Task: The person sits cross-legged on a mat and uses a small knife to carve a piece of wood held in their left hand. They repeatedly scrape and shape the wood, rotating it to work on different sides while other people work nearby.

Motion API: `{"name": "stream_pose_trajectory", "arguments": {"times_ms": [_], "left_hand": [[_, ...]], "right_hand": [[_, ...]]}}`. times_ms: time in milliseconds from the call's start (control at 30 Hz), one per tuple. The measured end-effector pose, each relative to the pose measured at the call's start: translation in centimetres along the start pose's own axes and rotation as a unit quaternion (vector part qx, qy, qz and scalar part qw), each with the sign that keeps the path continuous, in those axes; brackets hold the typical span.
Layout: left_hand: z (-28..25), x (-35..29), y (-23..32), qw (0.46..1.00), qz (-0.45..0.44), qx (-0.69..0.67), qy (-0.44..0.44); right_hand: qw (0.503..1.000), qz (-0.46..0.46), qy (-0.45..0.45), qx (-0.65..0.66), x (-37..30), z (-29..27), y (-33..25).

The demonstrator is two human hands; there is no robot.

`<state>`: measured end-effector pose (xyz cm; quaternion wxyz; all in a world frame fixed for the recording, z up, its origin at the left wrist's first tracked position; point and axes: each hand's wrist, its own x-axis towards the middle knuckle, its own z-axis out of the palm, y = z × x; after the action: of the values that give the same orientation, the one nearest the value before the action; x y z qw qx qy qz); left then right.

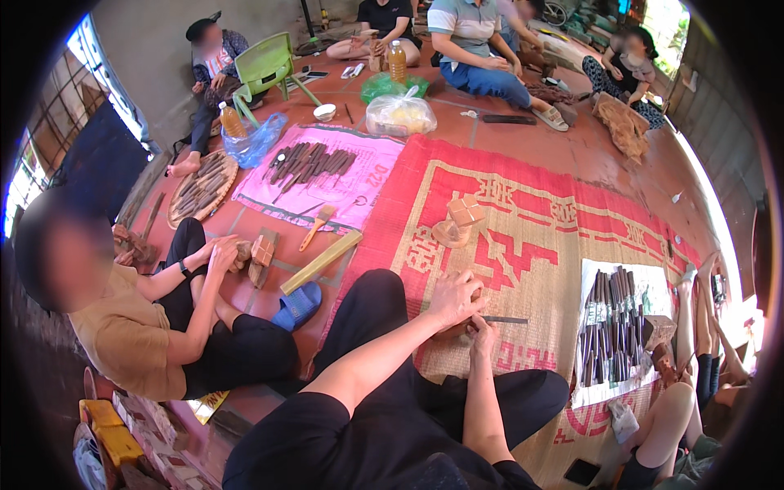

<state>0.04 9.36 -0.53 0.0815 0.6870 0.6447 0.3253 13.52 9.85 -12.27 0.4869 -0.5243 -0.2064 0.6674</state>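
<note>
I sit cross-legged on a red and straw-coloured woven mat (523, 214). My left hand (457, 299) is closed over a brown wooden block (452, 331), most of which the fingers and wrist cover. Just below it, my right hand (482, 333) is closed, fingers pinched against the block. A thin, dark, flat tool (506, 319) juts out to the right from the right fingers; its other end is hidden, and its exact kind cannot be made out. Beyond my hands stands a carved wooden piece (452, 233) with a squared block (465, 210) on top.
Several dark chisels (611, 327) lie on white paper to the right, beside another person's legs (665, 425). More tools (310, 167) cover a pink cloth. A brush (317, 227), wooden bar (322, 261) and blue slipper (297, 307) lie left, near a seated person (135, 327) holding wood.
</note>
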Motion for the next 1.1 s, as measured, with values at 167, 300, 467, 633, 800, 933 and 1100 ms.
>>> {"name": "stream_pose_trajectory", "arguments": {"times_ms": [167, 300, 467, 633, 800, 933, 1100], "left_hand": [[-0.3, 0.0, 0.2, 1.000, 0.006, 0.010, 0.013], [0.1, 0.0, -0.2, 1.000, 0.005, 0.006, 0.008], [0.0, 0.1, 0.0, 1.000, 0.002, 0.012, -0.005], [0.2, -0.1, -0.3, 1.000, 0.004, 0.006, 0.014], [-0.3, 0.1, 0.3, 1.000, -0.010, 0.001, -0.012], [0.2, -0.1, -0.1, 1.000, 0.003, -0.001, 0.008], [0.1, -0.2, -0.2, 1.000, 0.001, -0.002, 0.005]], "right_hand": [[0.999, -0.022, 0.008, 0.022, 1.0, -1.9, 0.5], [1.000, -0.014, -0.006, -0.011, 0.3, -0.4, 0.3], [0.999, -0.019, -0.016, 0.045, 0.8, -1.9, 0.6], [0.999, -0.017, 0.010, 0.027, 0.3, -0.4, 0.3], [1.000, -0.003, -0.019, 0.002, 0.3, -0.7, 0.0], [0.999, -0.020, 0.026, 0.003, 0.6, -2.0, 0.8], [0.998, -0.022, -0.049, 0.015, -0.3, -0.2, 0.2]]}}
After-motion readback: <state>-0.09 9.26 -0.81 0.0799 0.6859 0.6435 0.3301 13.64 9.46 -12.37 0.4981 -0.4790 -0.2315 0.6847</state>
